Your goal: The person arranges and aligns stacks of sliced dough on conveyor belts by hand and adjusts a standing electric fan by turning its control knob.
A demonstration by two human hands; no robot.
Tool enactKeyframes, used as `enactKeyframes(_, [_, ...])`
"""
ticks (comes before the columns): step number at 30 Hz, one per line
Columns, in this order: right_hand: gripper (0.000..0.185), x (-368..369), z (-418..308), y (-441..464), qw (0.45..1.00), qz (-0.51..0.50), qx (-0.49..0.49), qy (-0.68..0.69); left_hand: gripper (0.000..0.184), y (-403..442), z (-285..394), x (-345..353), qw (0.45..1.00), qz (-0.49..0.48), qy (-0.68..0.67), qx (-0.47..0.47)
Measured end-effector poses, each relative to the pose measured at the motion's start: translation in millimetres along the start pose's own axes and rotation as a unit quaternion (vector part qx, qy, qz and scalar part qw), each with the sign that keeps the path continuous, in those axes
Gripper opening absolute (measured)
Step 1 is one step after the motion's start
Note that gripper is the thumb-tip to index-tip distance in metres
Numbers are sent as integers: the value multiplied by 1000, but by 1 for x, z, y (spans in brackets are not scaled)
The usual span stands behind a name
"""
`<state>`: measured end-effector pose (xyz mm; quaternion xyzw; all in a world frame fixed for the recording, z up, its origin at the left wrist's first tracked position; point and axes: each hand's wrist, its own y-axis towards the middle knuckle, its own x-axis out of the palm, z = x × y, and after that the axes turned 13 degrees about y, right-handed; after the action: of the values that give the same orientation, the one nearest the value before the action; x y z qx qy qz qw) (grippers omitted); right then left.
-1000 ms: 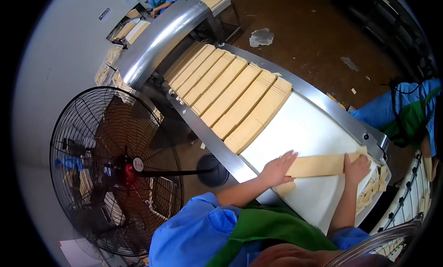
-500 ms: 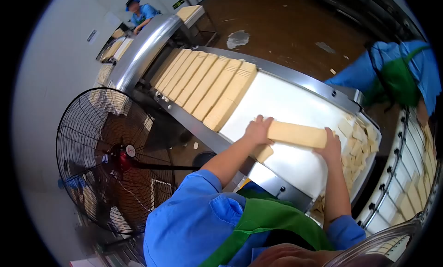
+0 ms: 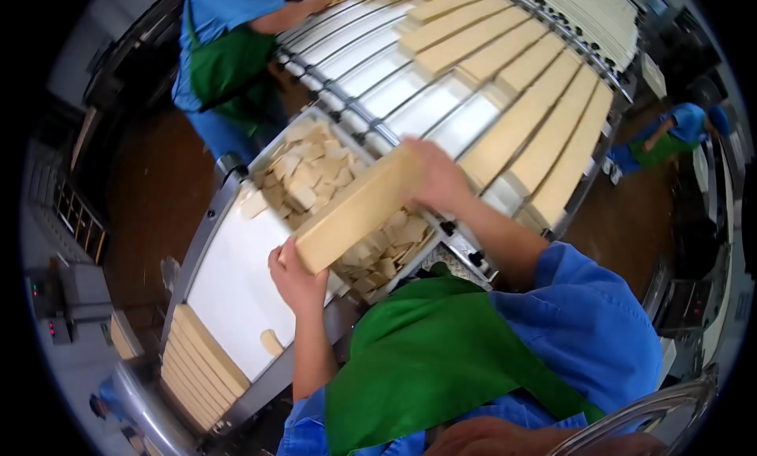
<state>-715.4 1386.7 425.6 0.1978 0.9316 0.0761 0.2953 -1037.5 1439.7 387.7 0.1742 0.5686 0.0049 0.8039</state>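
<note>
Both my hands grip a long pale-yellow block (image 3: 359, 207) by its ends, holding it tilted above a bin (image 3: 430, 247) of broken pale-yellow pieces (image 3: 315, 168). My left hand (image 3: 298, 278) is closed around the near end, by the white belt (image 3: 233, 274). Slightly blurred, my right hand (image 3: 438, 180) wraps the far end, close to the slatted conveyor (image 3: 457, 117). What the block is made of I cannot tell.
Several similar long blocks (image 3: 544, 125) lie on the slatted conveyor, and a packed row (image 3: 201, 365) sits on the white belt. A loose piece (image 3: 271, 342) lies near the belt's edge. One co-worker (image 3: 233, 54) stands beside the conveyor; another person (image 3: 666, 132) is farther right.
The view has swung right, towards the slatted conveyor. My hands have carried the block from over the white belt to above the bin of broken pieces.
</note>
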Motion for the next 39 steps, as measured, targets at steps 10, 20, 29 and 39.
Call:
enactKeyframes(10, [99, -140, 204, 134, 943, -2, 315, -110, 83, 55, 199, 37, 946, -124, -66, 294])
enactKeyframes(20, [97, -156, 225, 119, 940, -16, 268, -211, 70, 70, 198, 52, 923, -235, -143, 270])
enactKeyframes(29, [77, -52, 122, 76, 985, -154, -80, -19, 85, 77, 211, 168, 913, -182, -271, 242])
enactKeyframes(39, [61, -32, 124, 52, 938, -180, -69, -289, 88, 17, 26, 41, 950, -138, -277, -34])
